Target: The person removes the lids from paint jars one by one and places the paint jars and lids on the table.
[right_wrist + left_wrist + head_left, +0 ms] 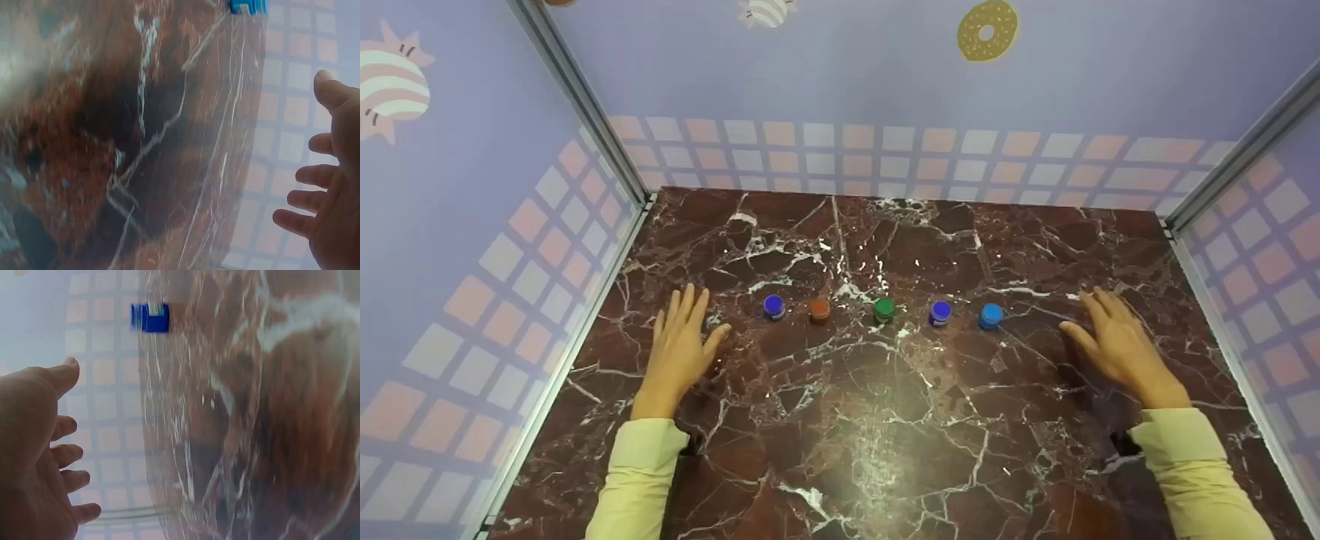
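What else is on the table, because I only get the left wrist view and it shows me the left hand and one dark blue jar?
Observer: Left to right in the head view, four more: an orange jar, a green jar, a second dark blue jar and a light blue jar.
Operator: What is off to the right of those?
Observer: The right hand, apart from the light blue jar.
Operator: Is it holding anything?
Observer: No, the right wrist view shows nothing in it.
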A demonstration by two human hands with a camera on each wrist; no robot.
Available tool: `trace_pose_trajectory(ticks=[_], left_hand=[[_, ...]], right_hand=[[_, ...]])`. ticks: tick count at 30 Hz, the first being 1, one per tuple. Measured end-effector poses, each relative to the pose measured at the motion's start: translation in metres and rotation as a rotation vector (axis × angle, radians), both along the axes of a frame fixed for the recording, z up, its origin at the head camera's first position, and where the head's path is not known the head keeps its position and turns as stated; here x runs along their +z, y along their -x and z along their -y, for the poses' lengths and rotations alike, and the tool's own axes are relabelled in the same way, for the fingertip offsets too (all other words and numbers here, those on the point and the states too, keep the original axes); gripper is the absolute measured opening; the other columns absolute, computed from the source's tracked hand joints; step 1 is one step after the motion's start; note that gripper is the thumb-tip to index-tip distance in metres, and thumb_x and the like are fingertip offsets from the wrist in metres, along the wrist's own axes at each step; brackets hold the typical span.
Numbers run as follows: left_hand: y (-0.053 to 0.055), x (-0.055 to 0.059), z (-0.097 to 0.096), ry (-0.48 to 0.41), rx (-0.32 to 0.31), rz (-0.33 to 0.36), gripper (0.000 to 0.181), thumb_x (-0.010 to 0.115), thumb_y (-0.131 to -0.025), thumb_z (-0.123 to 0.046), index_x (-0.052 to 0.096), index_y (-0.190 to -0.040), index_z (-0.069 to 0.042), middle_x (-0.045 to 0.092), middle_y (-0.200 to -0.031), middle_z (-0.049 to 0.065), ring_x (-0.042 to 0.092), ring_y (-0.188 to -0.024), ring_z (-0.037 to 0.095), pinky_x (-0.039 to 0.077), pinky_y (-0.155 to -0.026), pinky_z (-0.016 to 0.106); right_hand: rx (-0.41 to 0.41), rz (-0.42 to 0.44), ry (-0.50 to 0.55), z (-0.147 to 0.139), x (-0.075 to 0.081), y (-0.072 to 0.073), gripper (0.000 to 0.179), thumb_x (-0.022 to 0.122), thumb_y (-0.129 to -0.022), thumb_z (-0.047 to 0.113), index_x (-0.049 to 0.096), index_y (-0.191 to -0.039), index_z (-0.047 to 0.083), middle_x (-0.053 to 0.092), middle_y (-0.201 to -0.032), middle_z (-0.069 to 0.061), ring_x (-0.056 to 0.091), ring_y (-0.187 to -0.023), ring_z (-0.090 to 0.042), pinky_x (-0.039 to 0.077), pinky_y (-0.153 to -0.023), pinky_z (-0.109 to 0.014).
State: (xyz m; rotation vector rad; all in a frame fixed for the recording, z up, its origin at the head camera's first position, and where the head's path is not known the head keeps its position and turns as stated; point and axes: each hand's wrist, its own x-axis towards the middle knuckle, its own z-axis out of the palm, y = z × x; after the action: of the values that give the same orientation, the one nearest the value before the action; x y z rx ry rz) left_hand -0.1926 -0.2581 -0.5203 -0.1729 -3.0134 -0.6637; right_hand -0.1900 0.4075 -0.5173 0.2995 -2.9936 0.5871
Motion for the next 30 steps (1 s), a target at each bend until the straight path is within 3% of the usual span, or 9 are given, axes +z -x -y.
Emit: trace_pose_trajectory(ticks=[6, 11, 17, 23, 30], left_hand=[[-0.006, -0.004, -0.023, -0.037, -0.013, -0.052, 0.07, 0.061, -0.104, -0.034, 0.032, -0.16, -0.003, 0.015, -0.168, 0.023, 0.012, -0.155, 0.043, 0.01, -0.12, 0.066], [-0.011, -0.009, -0.049, -0.079, -0.068, -0.144, 0.062, 0.07, -0.099, -0.025, 0.048, -0.15, 0.002, 0.031, -0.162, 0.027, 0.03, -0.148, 0.047, 0.023, -0.118, 0.064], [-0.017, -0.011, -0.081, -0.115, -0.127, -0.229, 0.05, 0.072, -0.097, -0.02, 0.058, -0.142, 0.0, 0.05, -0.151, 0.023, 0.047, -0.137, 0.043, 0.033, -0.115, 0.06], [-0.022, -0.013, -0.115, -0.133, -0.2, -0.238, 0.046, 0.073, -0.096, -0.019, 0.063, -0.138, -0.003, 0.059, -0.142, 0.016, 0.055, -0.13, 0.036, 0.037, -0.112, 0.057], [-0.021, -0.016, -0.149, -0.124, -0.296, -0.263, 0.043, 0.073, -0.097, -0.019, 0.065, -0.135, -0.001, 0.062, -0.138, 0.017, 0.058, -0.126, 0.035, 0.042, -0.109, 0.052]], right_hand=[[0.031, -0.047, 0.014, 0.014, -0.005, -0.003, 0.064, 0.057, -0.106, 0.038, 0.044, -0.147, -0.009, 0.034, -0.151, -0.041, 0.029, -0.14, -0.061, 0.024, -0.109, -0.075], [0.055, -0.068, 0.018, 0.027, -0.008, -0.001, 0.061, 0.059, -0.105, 0.036, 0.049, -0.144, -0.01, 0.04, -0.15, -0.038, 0.033, -0.14, -0.056, 0.026, -0.108, -0.074], [0.097, -0.071, 0.041, 0.046, -0.01, 0.003, 0.059, 0.062, -0.104, 0.034, 0.052, -0.142, -0.01, 0.044, -0.149, -0.034, 0.036, -0.14, -0.054, 0.027, -0.111, -0.07], [0.144, -0.1, 0.051, 0.063, -0.014, 0.01, 0.053, 0.066, -0.102, 0.027, 0.055, -0.14, -0.009, 0.048, -0.146, -0.034, 0.043, -0.135, -0.052, 0.032, -0.109, -0.069], [0.181, -0.136, 0.068, 0.077, -0.017, 0.018, 0.048, 0.069, -0.1, 0.021, 0.059, -0.138, -0.007, 0.052, -0.144, -0.03, 0.047, -0.134, -0.049, 0.036, -0.108, -0.066]])
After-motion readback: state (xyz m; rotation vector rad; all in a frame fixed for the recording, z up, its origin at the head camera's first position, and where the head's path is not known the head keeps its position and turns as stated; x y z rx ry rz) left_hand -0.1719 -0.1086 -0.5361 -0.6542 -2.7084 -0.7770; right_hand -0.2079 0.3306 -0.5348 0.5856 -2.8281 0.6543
